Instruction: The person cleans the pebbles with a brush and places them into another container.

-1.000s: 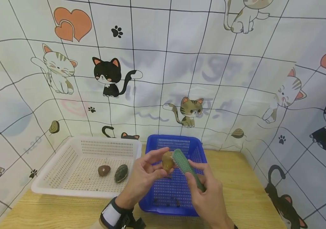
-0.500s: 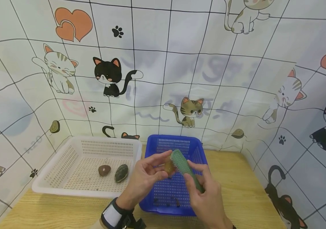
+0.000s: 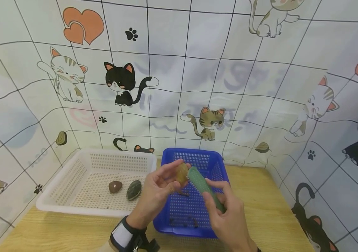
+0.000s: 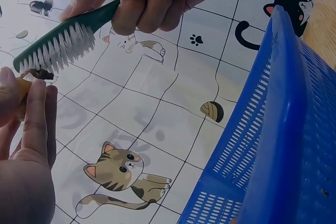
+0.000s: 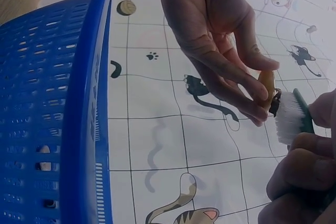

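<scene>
My left hand (image 3: 157, 190) holds a yellow-brown stone (image 3: 182, 174) between thumb and fingers, above the blue basket. A dark clump of dirt (image 5: 275, 103) clings to the side of the stone facing the brush. My right hand (image 3: 229, 213) grips the handle of a green brush (image 3: 200, 182), its head tilted up towards the stone. White bristles (image 4: 58, 48) show in the left wrist view, their tip end at the dirt. In the right wrist view, the bristles face the dirt at very close range; whether they touch it I cannot tell.
A white basket (image 3: 78, 210) stands on the left of the wooden table (image 3: 257, 196), with a brown stone (image 3: 115, 187) and a dark green stone (image 3: 134, 190) inside. Dark crumbs (image 3: 194, 222) lie in the blue basket (image 3: 182, 232). A cat-printed sheet (image 3: 166, 70) hangs behind.
My left hand has lifted and shifted the stone slightly up and left, so it shows beside the brush head instead of partly behind it. The brush has barely moved.
</scene>
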### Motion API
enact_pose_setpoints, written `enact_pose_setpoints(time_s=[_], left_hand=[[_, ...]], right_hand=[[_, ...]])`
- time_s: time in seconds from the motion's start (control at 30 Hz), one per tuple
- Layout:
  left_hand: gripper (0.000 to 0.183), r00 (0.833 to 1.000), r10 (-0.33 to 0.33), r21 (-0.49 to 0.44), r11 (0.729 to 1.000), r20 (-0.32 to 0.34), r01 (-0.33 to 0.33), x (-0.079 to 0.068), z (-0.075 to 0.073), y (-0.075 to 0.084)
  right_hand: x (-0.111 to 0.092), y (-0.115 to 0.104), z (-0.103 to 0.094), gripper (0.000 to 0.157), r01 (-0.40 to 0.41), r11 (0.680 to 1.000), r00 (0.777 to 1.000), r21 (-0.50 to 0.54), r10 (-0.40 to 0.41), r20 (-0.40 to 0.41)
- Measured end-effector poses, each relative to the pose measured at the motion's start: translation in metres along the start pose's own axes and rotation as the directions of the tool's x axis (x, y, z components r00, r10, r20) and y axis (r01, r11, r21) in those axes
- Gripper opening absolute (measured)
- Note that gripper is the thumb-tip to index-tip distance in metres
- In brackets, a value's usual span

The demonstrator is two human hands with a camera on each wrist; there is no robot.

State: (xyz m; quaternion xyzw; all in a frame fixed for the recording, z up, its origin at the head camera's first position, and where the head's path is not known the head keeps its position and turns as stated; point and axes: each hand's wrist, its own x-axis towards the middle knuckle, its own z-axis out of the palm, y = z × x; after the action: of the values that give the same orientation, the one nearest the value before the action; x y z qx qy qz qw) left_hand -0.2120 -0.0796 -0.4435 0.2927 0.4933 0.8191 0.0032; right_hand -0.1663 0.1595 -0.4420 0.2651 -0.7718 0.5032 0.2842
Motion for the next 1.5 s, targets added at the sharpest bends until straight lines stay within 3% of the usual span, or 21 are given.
enact_pose_setpoints(time_s=[0.3, 0.47, 0.6, 0.8, 1.0, 1.13, 1.3, 1.5], left_hand=[[0.063, 0.999, -0.014, 0.03, 0.999, -0.037, 0.015, 0.0027, -0.0023, -0.0032], [0.065, 0.999, -0.05, 0.068, 0.996, 0.01, 0.049, 0.001, -0.0001, -0.0062], [0.067, 0.996, -0.06, 0.072, 0.996, 0.061, 0.055, 0.0007, 0.0031, -0.0066], [0.066, 0.998, -0.061, 0.024, 0.998, 0.025, 0.061, 0.0007, 0.0036, -0.0029], [0.064, 1.0, -0.029, -0.025, 0.999, 0.0, 0.029, 0.0026, 0.0008, -0.0022], [0.066, 0.998, -0.052, -0.012, 0.999, -0.028, 0.052, 0.0025, -0.0005, -0.0015], [0.071, 0.993, -0.102, 0.048, 0.993, -0.066, 0.105, 0.0017, 0.0022, -0.0019], [0.07, 0.99, -0.142, 0.033, 0.989, 0.0, 0.142, -0.0002, 0.0075, -0.0055]], right_hand=[[0.0006, 0.0003, -0.0005, 0.04, -0.025, 1.0, 0.999, -0.006, 0.025, -0.04], [0.0014, 0.0027, 0.0033, 0.041, 0.041, 0.999, 0.999, 0.026, -0.041, 0.003], [0.0025, 0.0046, 0.0044, 0.041, 0.054, 0.998, 0.998, 0.026, -0.053, -0.018], [0.0025, 0.0084, 0.003, 0.043, 0.05, 0.999, 0.998, 0.01, -0.05, -0.047], [0.0024, 0.0066, -0.0009, 0.038, -0.046, 0.999, 0.998, -0.024, 0.045, -0.045], [0.0033, 0.0033, -0.0013, 0.037, -0.082, 0.997, 0.995, -0.017, 0.081, -0.051], [0.0027, 0.002, 0.0024, 0.038, -0.026, 0.999, 0.999, 0.022, 0.027, -0.023], [0.0031, 0.0072, 0.0073, 0.042, 0.02, 1.0, 0.999, 0.01, -0.02, -0.04]])
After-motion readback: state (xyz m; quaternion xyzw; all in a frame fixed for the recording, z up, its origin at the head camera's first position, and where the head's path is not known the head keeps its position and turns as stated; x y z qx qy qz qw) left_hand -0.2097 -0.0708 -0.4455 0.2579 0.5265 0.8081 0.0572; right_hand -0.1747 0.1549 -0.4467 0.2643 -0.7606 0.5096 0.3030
